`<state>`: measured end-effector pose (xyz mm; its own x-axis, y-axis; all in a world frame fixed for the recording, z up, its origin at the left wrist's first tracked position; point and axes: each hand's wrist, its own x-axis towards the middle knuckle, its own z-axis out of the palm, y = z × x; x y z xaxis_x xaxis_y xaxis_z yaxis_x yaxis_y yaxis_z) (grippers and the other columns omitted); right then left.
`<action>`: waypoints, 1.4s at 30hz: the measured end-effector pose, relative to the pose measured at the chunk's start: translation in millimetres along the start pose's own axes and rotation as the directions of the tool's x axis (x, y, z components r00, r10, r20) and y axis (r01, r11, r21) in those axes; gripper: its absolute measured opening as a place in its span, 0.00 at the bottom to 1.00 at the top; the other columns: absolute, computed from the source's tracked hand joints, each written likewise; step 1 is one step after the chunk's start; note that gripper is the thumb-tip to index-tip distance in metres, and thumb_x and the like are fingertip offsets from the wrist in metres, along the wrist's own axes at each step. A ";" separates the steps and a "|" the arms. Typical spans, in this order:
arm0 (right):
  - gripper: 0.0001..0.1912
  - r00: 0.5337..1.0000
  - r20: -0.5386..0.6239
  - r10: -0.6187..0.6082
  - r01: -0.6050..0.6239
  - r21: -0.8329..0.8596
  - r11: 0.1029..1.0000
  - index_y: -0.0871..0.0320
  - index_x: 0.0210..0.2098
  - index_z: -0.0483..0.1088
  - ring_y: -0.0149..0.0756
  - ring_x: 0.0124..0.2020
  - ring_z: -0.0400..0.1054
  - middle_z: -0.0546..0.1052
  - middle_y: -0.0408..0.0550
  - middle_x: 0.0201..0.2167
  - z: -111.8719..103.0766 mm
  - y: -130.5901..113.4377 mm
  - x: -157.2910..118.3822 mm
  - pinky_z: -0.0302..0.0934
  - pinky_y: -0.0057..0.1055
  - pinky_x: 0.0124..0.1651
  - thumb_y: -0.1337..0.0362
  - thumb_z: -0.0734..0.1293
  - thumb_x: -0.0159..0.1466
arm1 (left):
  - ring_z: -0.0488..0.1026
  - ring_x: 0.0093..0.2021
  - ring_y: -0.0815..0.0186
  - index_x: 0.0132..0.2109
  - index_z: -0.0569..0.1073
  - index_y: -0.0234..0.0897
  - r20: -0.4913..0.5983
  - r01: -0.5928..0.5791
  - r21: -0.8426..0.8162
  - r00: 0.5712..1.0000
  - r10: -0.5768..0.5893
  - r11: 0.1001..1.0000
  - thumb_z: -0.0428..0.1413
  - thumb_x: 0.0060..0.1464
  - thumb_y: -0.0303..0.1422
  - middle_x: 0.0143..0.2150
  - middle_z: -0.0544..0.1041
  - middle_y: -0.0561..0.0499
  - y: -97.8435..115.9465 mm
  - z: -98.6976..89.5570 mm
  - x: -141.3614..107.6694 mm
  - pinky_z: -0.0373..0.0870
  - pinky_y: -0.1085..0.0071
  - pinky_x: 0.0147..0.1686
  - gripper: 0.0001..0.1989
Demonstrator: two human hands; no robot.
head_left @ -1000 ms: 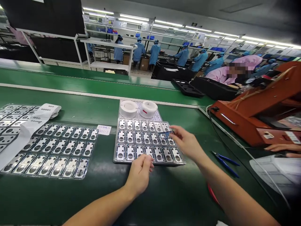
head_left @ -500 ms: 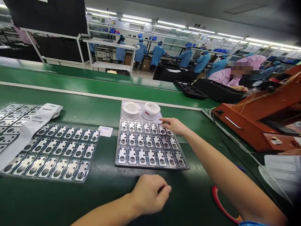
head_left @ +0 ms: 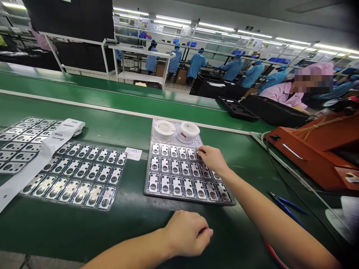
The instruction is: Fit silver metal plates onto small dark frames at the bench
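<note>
A dark tray (head_left: 185, 201) in front of me holds rows of flat silver plates with blue edges and round dark areas. My right hand (head_left: 212, 158) is over its upper right corner, fingers bent and closed down at the top-row plates. What its fingertips pinch, if anything, is hidden. My left hand (head_left: 189, 232) is a loose fist on the green surface just below the tray, with nothing visible in it. Two white rolls, a left roll (head_left: 163, 131) and a red-marked roll (head_left: 188, 132), sit on a sheet of parts behind the tray.
To the left lie more plates in a clear tray (head_left: 81, 172), crossed by a white printed strip (head_left: 42, 158). A handwritten label (head_left: 133, 154) sits beside it. Blue-handled pliers (head_left: 288, 207) and a red ring (head_left: 273, 254) lie right, near an orange machine (head_left: 305, 149). A person in pink sits beyond.
My right hand's fingers have curled down onto the plates, having been stretched out before. The view has shifted left, and the pliers show more. My left hand stays in a fist.
</note>
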<state>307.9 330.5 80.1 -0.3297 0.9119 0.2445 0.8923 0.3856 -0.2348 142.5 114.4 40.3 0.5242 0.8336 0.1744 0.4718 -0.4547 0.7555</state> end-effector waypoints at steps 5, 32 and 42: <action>0.11 0.950 -0.016 -0.311 0.311 0.076 0.947 0.59 0.44 0.76 0.45 0.47 0.73 0.78 0.57 0.45 9.9 -62.4 -20.3 0.68 0.41 0.51 0.68 0.61 0.70 | 0.77 0.29 0.62 0.34 0.78 0.36 0.013 -0.007 0.059 1.000 0.006 0.998 0.58 0.57 0.34 0.30 0.81 0.49 -1.6 3.5 0.1 0.61 0.70 0.25 0.07; 0.12 0.785 -0.140 -0.603 0.606 0.373 0.702 0.63 0.48 0.75 0.51 0.60 0.67 0.73 0.64 0.57 30.5 -99.8 -43.7 0.65 0.52 0.60 0.65 0.64 0.70 | 0.76 0.29 0.63 0.34 0.78 0.37 0.049 0.021 0.086 0.998 -0.025 0.996 0.56 0.59 0.35 0.29 0.80 0.50 -6.9 2.7 1.1 0.66 0.72 0.28 0.09; 0.17 0.996 -0.086 0.033 0.023 0.574 0.819 0.57 0.29 0.68 0.33 0.28 0.71 0.75 0.46 0.25 -34.5 -43.5 -270.2 0.67 0.30 0.34 0.57 0.59 0.71 | 0.74 0.30 0.63 0.33 0.75 0.37 0.094 -0.010 0.010 0.996 0.009 1.000 0.45 0.67 0.36 0.29 0.77 0.49 -12.0 -7.8 4.0 0.67 0.71 0.31 0.18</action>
<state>368.8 62.5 56.7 -0.2724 0.9085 0.3169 0.5459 0.4172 -0.7266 133.4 125.6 36.9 0.5927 0.7962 0.1214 0.4733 -0.4663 0.7474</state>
